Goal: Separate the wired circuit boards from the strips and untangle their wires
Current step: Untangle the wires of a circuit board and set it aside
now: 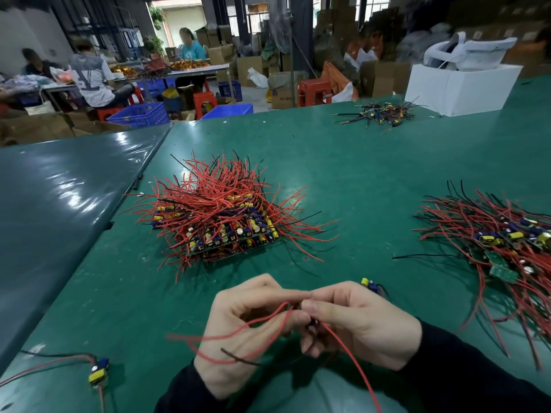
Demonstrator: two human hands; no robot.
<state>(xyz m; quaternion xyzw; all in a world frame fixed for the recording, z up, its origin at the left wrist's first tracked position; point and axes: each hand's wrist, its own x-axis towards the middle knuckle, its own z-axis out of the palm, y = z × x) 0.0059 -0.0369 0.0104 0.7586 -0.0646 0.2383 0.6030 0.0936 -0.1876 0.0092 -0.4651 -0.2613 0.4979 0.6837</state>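
Note:
My left hand (238, 332) and my right hand (360, 323) meet low in the middle, both pinching the red and black wires (351, 356) of a small circuit board whose yellow and blue parts (369, 284) poke out behind my right fingers. The wires loop over my left hand and trail toward me. A stack of board strips (226, 222) bristling with red wires stands on the green table ahead. A separated board (98, 374) with its wires lies at the lower left.
A second heap of wired boards (507, 248) lies at the right. A small pile of wire scraps (378, 114) and a white box (462, 87) sit at the far right. The green table (343, 174) meets a darker one (59, 204) on the left. People work at distant tables.

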